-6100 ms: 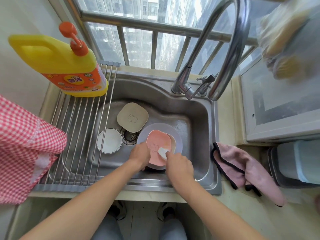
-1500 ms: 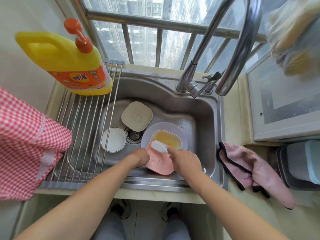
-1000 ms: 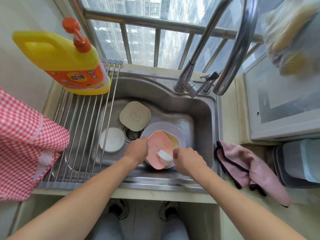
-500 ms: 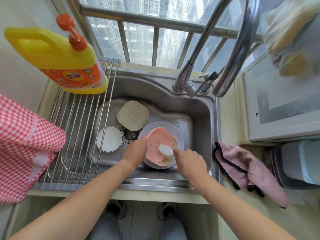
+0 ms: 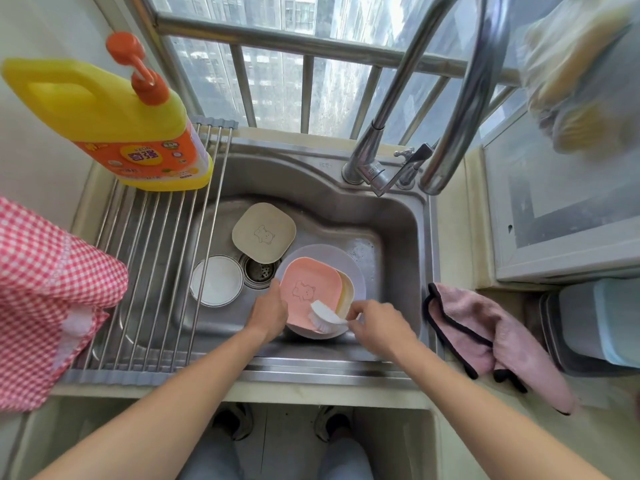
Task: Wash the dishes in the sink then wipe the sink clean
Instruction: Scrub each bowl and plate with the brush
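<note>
— Where are the hands?

— Both low in the middle of the frame, down in the steel sink (image 5: 398,237). The left hand (image 5: 268,311) grips the left edge of a pink square plate (image 5: 308,289), thumb along the rim. The right hand (image 5: 375,323) pinches the handle of a white dish brush (image 5: 323,315), whose bristles press on the plate's lower right corner. The two hands are apart, with the plate and brush between them.

— And what is under the plate?

— A yellow square dish (image 5: 346,289) peeks out at its right side, and both sit on a pale lilac round plate (image 5: 349,265) on the sink floor. Just above and left of that stack lies a beige square plate (image 5: 264,233), face down, with a small bear outline on it. It overlaps the upper edge of the drain (image 5: 259,273). Left of the drain sits a white round dish (image 5: 217,280).

— What else is around?

— A roll-up rack of steel rods (image 5: 156,271) covers the left part of the sink. At the upper left a yellow detergent bottle (image 5: 114,126) with an orange pump stands on the rack's far end. A red checked cloth (image 5: 45,299) hangs over the left edge of the frame. The faucet (image 5: 446,98) arches across the upper right — no water visible from it. A pink cloth (image 5: 498,344) with dark trim lies on the counter, just right of the sink's rim.
</note>
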`<state>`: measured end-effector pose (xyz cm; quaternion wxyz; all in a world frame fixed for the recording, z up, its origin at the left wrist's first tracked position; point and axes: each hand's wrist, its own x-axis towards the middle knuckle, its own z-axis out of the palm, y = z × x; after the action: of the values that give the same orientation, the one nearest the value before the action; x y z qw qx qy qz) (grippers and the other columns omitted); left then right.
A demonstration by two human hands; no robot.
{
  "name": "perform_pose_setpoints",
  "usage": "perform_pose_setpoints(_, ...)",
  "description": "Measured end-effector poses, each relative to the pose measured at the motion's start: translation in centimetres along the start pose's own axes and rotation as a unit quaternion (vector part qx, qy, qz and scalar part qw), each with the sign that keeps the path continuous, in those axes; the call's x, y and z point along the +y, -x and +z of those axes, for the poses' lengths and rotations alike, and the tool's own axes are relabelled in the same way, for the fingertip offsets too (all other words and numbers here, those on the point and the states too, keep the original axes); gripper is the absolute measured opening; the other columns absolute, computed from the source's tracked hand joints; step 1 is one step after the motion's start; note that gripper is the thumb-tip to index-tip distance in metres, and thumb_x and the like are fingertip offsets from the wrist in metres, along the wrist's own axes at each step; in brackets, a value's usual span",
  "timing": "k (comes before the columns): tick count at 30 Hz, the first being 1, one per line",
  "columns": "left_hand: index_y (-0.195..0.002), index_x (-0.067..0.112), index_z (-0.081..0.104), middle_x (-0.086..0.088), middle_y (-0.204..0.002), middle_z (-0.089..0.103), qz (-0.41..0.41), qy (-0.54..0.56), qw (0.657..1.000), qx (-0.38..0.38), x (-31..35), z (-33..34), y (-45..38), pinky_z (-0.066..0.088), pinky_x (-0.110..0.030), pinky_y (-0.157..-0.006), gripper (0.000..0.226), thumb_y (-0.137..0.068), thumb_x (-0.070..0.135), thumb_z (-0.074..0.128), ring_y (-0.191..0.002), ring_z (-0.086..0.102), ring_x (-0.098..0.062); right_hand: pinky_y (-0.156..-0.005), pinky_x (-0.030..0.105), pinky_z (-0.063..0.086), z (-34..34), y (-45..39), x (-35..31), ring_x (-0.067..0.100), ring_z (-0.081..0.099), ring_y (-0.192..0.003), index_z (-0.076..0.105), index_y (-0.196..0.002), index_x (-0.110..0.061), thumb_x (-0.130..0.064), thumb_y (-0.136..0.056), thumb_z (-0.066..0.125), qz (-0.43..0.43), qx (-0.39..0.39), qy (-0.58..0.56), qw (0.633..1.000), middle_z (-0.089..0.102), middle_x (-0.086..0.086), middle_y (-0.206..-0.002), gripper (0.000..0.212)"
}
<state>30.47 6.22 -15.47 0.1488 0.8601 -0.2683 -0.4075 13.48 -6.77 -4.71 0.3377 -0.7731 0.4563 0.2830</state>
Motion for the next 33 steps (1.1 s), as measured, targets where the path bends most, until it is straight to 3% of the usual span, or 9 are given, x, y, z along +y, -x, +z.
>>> perform_pose_setpoints(5, -0.106, 0.012, 0.035, -0.027, -0.112, 0.06, -0.027, -0.017, 0.999, -0.042, 0.9, 0.5, 0.0, 0.039, -0.039, -0.073, 0.016, -0.092, 0.005, 0.037, -0.089, 0.053, -0.037, -0.066, 0.036, 0.04, 0.1, 1.3, -2.1, 0.033, 0.066, -0.099, 0.051, -0.125, -0.022, 0.001, -0.094, 0.045, -0.062, 0.088, 0.266, 0.958, 0.066, 0.008, -0.109, 0.039)
perform_pose_setpoints(9, -0.116, 0.009, 0.036, -0.02, -0.126, 0.046, -0.045, -0.006, 0.999, 0.007, 1.6, 0.3, -0.6, 0.048, -0.046, -0.093, 0.043, -0.079, 0.002, 0.057, -0.113, 0.053, -0.042, -0.069, 0.037, 0.039, 1.3, 1.2, -2.6, 0.032, 0.065, -0.102, 0.045, -0.135, -0.017, 0.003, -0.096, 0.043, -0.066, 0.082, 0.261, 0.96, 0.064, 0.009, -0.116, 0.044)
perform_pose_setpoints(12, -0.132, 0.012, 0.039, -0.013, -0.135, 0.038, 0.042, -0.043, 0.997, 0.051, 3.1, -0.6, -1.8, 0.041, -0.044, -0.104, 0.065, -0.075, 0.008, 0.07, -0.125, 0.042, -0.035, -0.067, 0.038, 0.039, 1.4, 1.2, -2.2, 0.033, 0.065, -0.101, 0.044, -0.137, -0.017, 0.003, -0.096, 0.044, -0.073, 0.07, 0.26, 0.96, 0.063, 0.009, -0.116, 0.046)
perform_pose_setpoints(14, -0.138, 0.014, 0.045, -0.009, -0.137, 0.043, 0.092, -0.087, 0.991, 0.041, 4.7, -1.2, -2.8, 0.04, -0.044, -0.104, 0.062, -0.081, 0.016, 0.07, -0.128, 0.042, -0.032, -0.067, 0.038, 0.039, 1.3, 1.3, -2.0, 0.033, 0.065, -0.101, 0.042, -0.137, -0.017, 0.004, -0.095, 0.044, -0.081, 0.061, 0.258, 0.961, 0.062, 0.009, -0.116, 0.048)
perform_pose_setpoints(19, -0.1, 0.015, 0.061, -0.007, -0.102, 0.053, 0.156, -0.175, 0.967, 0.104, 6.6, -2.2, -3.9, 0.041, -0.038, -0.071, 0.024, -0.087, 0.001, 0.047, -0.097, 0.056, -0.033, -0.065, 0.038, 0.04, 1.1, 1.3, -0.8, 0.034, 0.066, -0.098, 0.036, -0.142, -0.019, 0.004, -0.095, 0.045, -0.085, 0.085, 0.253, 0.96, 0.061, 0.01, -0.113, 0.053)
perform_pose_setpoints(22, -0.092, 0.017, 0.053, -0.003, -0.093, 0.047, 0.159, -0.074, 0.966, 0.189, 6.1, -2.4, -3.1, 0.036, -0.036, -0.062, 0.025, -0.081, -0.004, 0.048, -0.079, 0.05, -0.03, -0.064, 0.038, 0.039, 1.4, 1.3, -0.4, 0.032, 0.067, -0.094, 0.035, -0.141, -0.023, 0.001, -0.096, 0.046, -0.079, 0.116, 0.23, 0.963, 0.06, 0.008, -0.109, 0.053)
perform_pose_setpoints(24, -0.098, 0.017, 0.05, -0.006, -0.099, 0.048, 0.114, 0.032, 0.966, 0.228, 5.3, -1.9, -2.6, 0.039, -0.038, -0.067, 0.026, -0.085, -0.005, 0.045, -0.081, 0.049, -0.031, -0.063, 0.037, 0.038, 1.6, 1.1, -0.5, 0.033, 0.067, -0.092, 0.036, -0.139, -0.026, -0.006, -0.099, 0.045, -0.075, 0.129, 0.208, 0.967, 0.061, 0.006, -0.106, 0.045)
perform_pose_setpoints(27, -0.102, 0.012, 0.042, -0.015, -0.107, 0.05, 0.074, 0.089, 0.975, 0.19, 3.3, -0.6, -1.8, 0.037, -0.04, -0.078, 0.02, -0.088, -0.002, 0.044, -0.094, 0.047, -0.036, -0.063, 0.038, 0.038, 1.9, 0.6, -0.6, 0.034, 0.067, -0.091, 0.037, -0.139, -0.029, -0.015, -0.103, 0.045, -0.07, 0.132, 0.193, 0.97, 0.061, 0.006, -0.103, 0.04)
perform_pose_setpoints(33, -0.112, 0.016, 0.044, -0.009, -0.119, 0.051, -0.003, -0.05, 0.995, 0.083, 1.7, -0.1, -1.2, 0.041, -0.038, -0.094, 0.043, -0.074, 0.012, 0.064, -0.114, 0.046, -0.031, -0.064, 0.037, 0.039, 2.5, 0.1, -0.1, 0.033, 0.066, -0.093, 0.039, -0.138, -0.028, -0.012, -0.1, 0.048, -0.058, 0.116, 0.192, 0.973, 0.062, 0.006, -0.103, 0.043)
